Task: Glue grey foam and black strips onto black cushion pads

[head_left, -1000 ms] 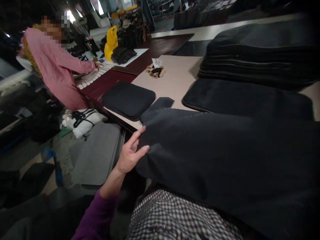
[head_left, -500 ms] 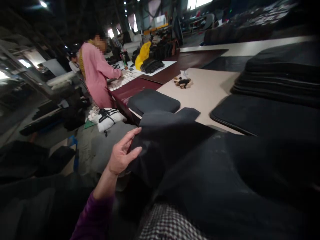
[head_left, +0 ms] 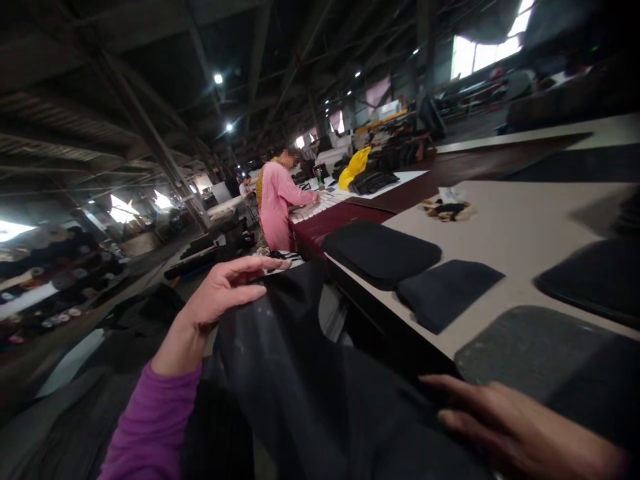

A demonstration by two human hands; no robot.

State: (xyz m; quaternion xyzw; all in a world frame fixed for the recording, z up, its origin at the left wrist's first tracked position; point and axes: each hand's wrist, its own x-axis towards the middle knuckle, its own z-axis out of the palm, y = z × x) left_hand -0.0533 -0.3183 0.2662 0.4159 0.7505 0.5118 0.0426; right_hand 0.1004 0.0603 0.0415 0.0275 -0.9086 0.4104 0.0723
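A large sheet of black leather-like material [head_left: 310, 360] hangs in front of me, lifted off the table's edge and sagging in folds. My left hand [head_left: 225, 290] grips its far left corner, thumb on the near face and fingers over the top edge. At the lower right, my right hand [head_left: 500, 423] has its thumb and fingers closed at the sheet's right edge; this hand is slightly blurred. Beside the sheet, on the beige table [head_left: 430, 227], lie a dark rounded panel [head_left: 385, 252] and a smaller dark cut piece [head_left: 450, 290].
More dark panels [head_left: 595, 280] lie on the table's right side, with a dark grey flat piece [head_left: 520, 353] nearer. A small heap of scraps [head_left: 450, 205] sits farther back. A person in pink [head_left: 277, 203] works at the far table, near a yellow bag [head_left: 354, 170]. Dark material fills the lower left.
The black sheet has moved left off the table, uncovering the grey piece beneath. My left hand, earlier apart at its edge, now grips it. My right hand has come into view. The view has tilted up and left.
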